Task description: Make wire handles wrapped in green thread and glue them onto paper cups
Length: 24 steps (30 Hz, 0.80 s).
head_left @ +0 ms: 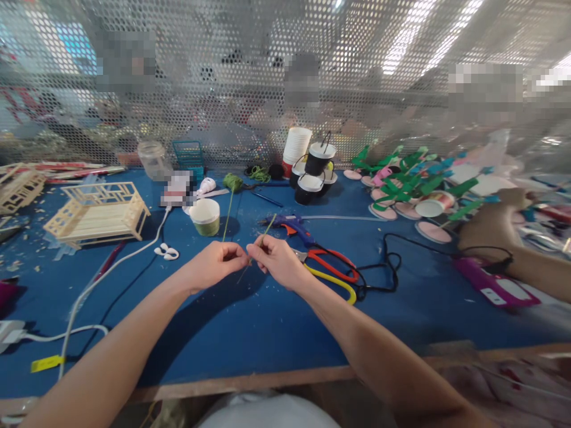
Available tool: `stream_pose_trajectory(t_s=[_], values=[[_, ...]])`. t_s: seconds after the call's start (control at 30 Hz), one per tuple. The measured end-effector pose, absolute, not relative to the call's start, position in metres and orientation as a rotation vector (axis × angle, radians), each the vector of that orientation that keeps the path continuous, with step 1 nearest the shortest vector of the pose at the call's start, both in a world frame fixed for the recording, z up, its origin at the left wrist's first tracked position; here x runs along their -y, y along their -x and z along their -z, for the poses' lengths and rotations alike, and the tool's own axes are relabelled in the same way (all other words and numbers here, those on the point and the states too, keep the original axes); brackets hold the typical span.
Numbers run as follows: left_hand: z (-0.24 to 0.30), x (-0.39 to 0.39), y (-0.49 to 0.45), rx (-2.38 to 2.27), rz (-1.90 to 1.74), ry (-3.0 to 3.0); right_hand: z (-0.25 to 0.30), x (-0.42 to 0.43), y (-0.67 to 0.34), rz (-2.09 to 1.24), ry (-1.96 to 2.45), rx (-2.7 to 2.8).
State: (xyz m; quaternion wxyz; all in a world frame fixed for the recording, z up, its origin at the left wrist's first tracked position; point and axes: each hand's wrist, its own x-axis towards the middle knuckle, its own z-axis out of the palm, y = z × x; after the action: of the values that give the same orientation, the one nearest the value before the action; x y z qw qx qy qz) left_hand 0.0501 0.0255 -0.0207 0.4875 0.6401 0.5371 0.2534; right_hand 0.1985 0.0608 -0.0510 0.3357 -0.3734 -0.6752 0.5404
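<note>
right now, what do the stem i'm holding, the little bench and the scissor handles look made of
Stem: a thin stiff stick or wire, seemingly wrapped in matte green tape; too fine to be sure.
Bench: pale bare wood, unpainted, built from flat slats and thin sticks.
Scissor handles: probably plastic, smooth and glossy, one red loop and one yellow.

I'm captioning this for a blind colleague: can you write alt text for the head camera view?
The left hand and the right hand pinch a thin green stick between them over a blue table. Beside the right hand lie a blue glue gun and red-and-yellow scissors; a stick-built model bed stands far left.
</note>
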Motion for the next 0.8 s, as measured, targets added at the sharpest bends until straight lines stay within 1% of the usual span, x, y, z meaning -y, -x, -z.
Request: stream_pose_trajectory(t_s=[0.2, 0.67, 0.73, 0.8], values=[[0.0198, -0.0252, -0.0500, -1.327, -0.614, -1.606, 0.0515, -0.0608, -0.1994, -1.247, 1.033, 1.821], [0.0242, -0.0241, -0.0539, -1.338, -0.679, -1.522, 0.0540, -0.0604, -0.1974, -1.130, 1.075, 1.779], [0.0238, -0.0237, -0.0544, -1.341, -0.687, -1.528, 0.0538, -0.0606, -0.1980, -1.177, 1.064, 1.780], [0.0234, -0.0236, -0.0546, -1.323, -0.691, -1.530, 0.0531, -0.0608, -0.1988, -1.317, 0.985, 1.767]])
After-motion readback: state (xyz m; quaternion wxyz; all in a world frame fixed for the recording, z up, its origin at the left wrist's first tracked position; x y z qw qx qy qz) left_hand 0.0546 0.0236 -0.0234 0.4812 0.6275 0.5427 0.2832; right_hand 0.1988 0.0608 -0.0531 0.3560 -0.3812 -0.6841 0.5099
